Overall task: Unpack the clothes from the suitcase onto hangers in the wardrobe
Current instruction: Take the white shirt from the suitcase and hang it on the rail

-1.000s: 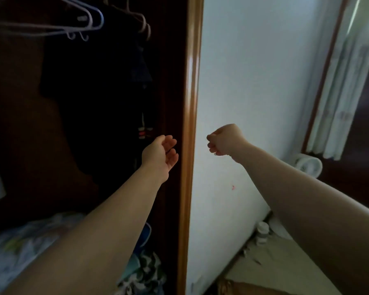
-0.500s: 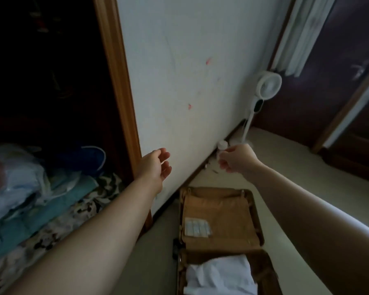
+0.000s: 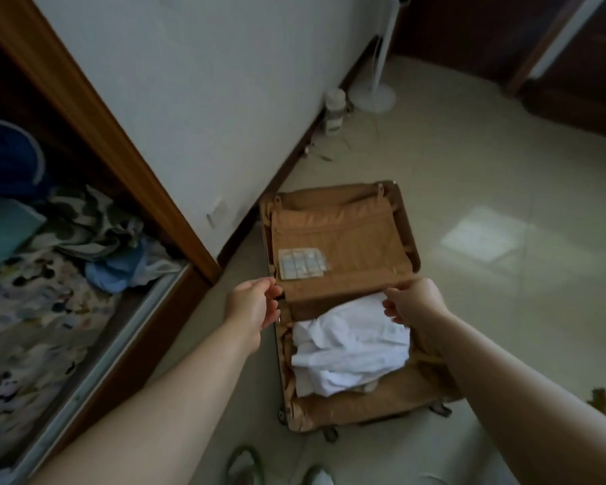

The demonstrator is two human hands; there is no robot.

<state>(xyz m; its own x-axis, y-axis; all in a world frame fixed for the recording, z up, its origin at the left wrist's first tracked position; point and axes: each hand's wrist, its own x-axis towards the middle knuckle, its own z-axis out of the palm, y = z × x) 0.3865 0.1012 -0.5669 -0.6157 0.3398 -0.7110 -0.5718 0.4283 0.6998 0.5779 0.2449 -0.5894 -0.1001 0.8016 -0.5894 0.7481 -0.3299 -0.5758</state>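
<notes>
A tan suitcase (image 3: 343, 225) lies open on the floor by the wall. Crumpled white clothes (image 3: 350, 348) fill its near half. The far half has a zipped lining with a small clear packet (image 3: 300, 262) on it. My left hand (image 3: 254, 304) hovers over the suitcase's left edge, fingers loosely curled, holding nothing. My right hand (image 3: 413, 302) is above the top right of the white clothes, fingers curled; whether it touches the cloth is unclear. The wardrobe (image 3: 49, 222) stands open at the left.
Folded patterned and blue fabrics (image 3: 84, 246) are piled on the wardrobe floor behind its sliding rail (image 3: 95, 362). A white standing fan base (image 3: 373, 96) and a white bottle (image 3: 335, 110) stand by the wall. Slippers (image 3: 245, 463) are at the bottom edge.
My view has swung down from the wardrobe's hangers to the floor. Both hands have lowered from in front of the wall to just above the open suitcase.
</notes>
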